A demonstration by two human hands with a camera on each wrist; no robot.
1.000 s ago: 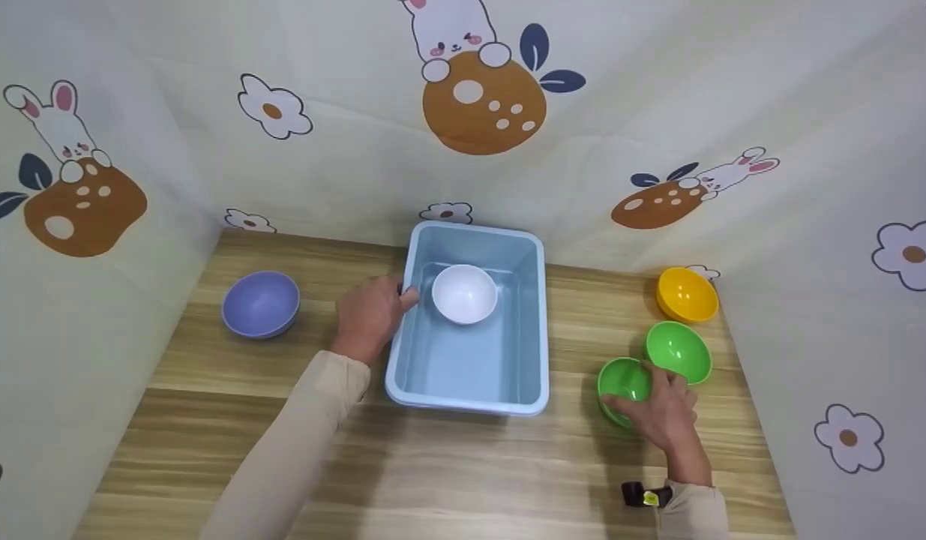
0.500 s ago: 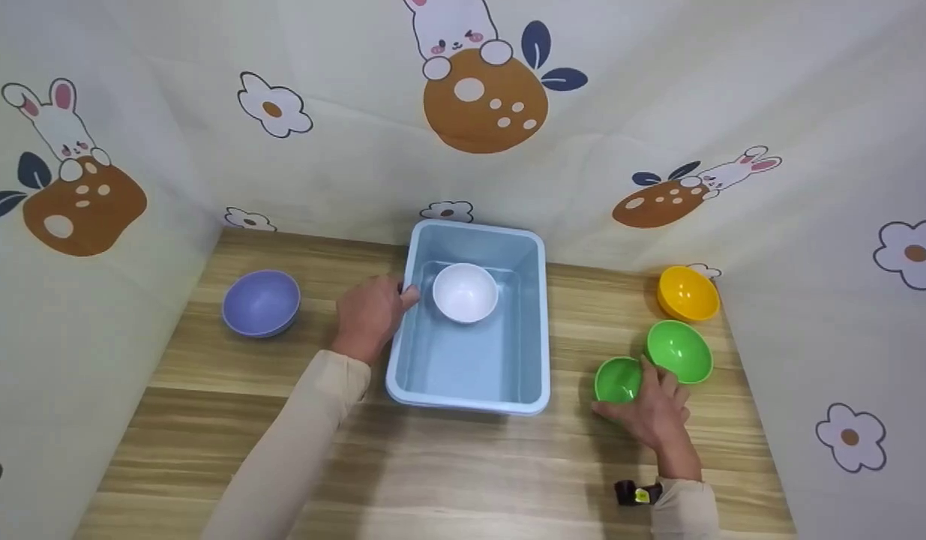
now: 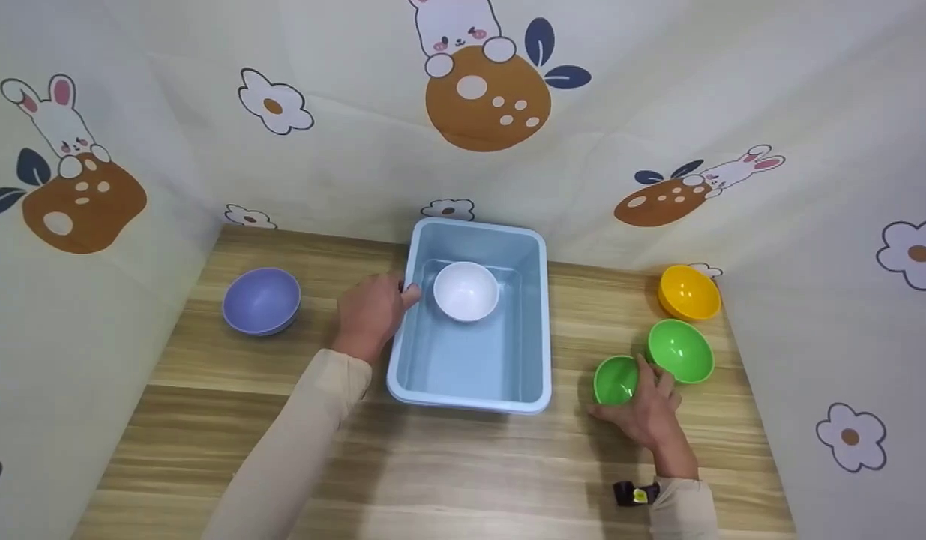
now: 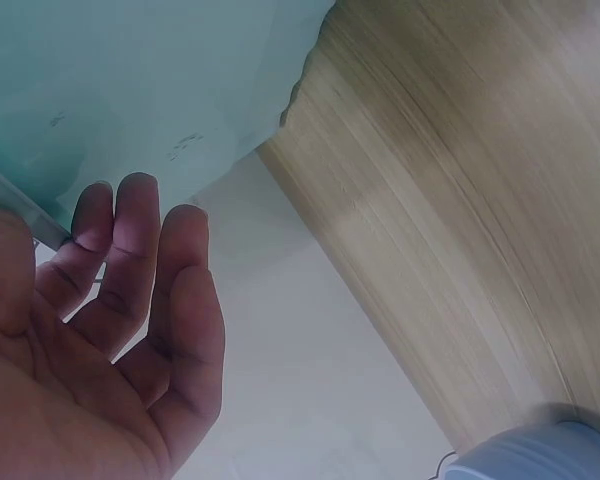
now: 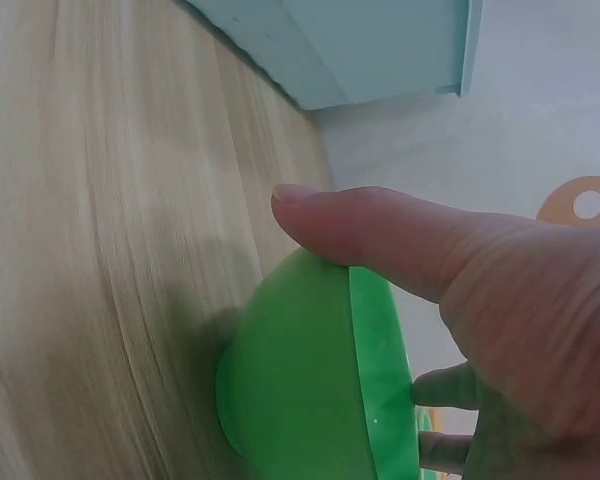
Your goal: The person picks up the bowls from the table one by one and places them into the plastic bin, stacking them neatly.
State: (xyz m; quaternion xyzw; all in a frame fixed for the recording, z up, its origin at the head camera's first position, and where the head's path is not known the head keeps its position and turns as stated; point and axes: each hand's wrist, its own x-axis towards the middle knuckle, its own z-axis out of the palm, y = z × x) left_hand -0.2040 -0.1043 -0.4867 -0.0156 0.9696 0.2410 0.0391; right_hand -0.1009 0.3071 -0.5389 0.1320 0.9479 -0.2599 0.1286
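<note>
My left hand [image 3: 369,315] holds the left rim of a light blue plastic basin [image 3: 543,322], thumb over the edge. In the left wrist view, the fingers of my left hand [image 4: 130,330] curl by the basin's outer wall [image 4: 160,80]. A white bowl [image 3: 466,292] stands upright inside the basin. To the right, my right hand [image 3: 646,409] grips the smaller-looking green bowl [image 3: 614,381], thumb on its near side and fingers at its right. The right wrist view shows the thumb against this green bowl [image 5: 300,370], its foot close to the table.
A second green bowl [image 3: 680,351] sits just behind the right hand, with a yellow bowl [image 3: 689,292] beyond it. On the left stands a purple bowl [image 3: 262,302]. Printed fabric walls [image 3: 343,172] enclose the wooden table [image 3: 463,480] at back and sides.
My right hand and the green bowl in it have shifted slightly left, away from the other green bowl. The left hand and the basin have stayed in place.
</note>
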